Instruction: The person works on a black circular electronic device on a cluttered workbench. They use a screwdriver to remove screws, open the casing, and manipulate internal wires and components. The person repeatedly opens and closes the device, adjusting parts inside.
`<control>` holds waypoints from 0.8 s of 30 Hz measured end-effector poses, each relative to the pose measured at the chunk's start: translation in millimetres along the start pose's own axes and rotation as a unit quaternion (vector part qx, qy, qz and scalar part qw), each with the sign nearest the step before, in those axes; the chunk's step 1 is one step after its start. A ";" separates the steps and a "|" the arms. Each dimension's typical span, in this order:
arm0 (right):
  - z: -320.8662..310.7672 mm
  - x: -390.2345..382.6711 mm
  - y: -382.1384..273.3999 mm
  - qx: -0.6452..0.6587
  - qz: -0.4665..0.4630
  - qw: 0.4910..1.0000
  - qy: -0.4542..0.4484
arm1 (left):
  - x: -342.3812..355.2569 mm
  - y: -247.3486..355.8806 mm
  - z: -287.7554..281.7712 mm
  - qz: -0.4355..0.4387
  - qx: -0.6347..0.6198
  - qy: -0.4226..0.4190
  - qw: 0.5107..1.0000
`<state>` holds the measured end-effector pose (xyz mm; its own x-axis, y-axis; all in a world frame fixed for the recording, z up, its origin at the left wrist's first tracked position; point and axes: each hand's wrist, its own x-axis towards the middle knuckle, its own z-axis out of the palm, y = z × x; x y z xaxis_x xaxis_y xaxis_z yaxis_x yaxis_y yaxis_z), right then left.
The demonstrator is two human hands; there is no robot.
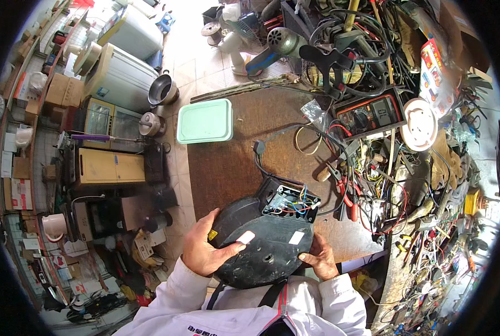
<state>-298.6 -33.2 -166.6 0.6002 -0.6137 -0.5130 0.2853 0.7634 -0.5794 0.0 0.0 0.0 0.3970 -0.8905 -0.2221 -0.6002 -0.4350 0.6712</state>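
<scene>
Both my hands hold a round black plastic appliance body (pixel 266 252) at the near edge of the bench, tilted toward me. My left hand (pixel 205 246) grips its left rim, thumb lying over the top surface by a small pale label. Around the right rim my right hand (pixel 320 257) is closed, thumb on top; its other fingers are partly hidden beneath. At the far end of the body an open wiring compartment (pixel 291 203) shows blue, red and white wires. A black cord runs from there, and a plug (pixel 258 147) lies on the wood beyond.
On the brown bench (pixel 222 168) sits a mint-green plastic box (pixel 205 121). Red-handled pliers (pixel 346 197), a multimeter (pixel 367 116) and a white round disc (pixel 419 124) lie right, among tangled wires. A hair dryer (pixel 283 42) is at the back. Appliances and shelves line the left.
</scene>
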 end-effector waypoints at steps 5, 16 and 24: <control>-1.2 2.9 -5.9 0.004 -0.014 1.000 -0.015 | -5.6 -2.3 3.8 -0.007 -0.002 0.015 1.000; -2.7 -0.9 8.7 -0.024 -0.031 0.999 0.021 | -6.7 -6.9 -2.8 -0.040 0.034 -0.017 0.998; 6.4 -2.4 2.6 -0.032 -0.047 0.998 0.014 | -6.3 -14.1 -2.2 -0.038 0.039 -0.018 0.998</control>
<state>-294.5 -28.5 -162.8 0.5506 -0.6889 -0.4715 0.2912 0.6878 -0.6649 7.5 12.0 -6.5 0.4188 -0.8586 -0.2958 -0.6226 -0.5085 0.5948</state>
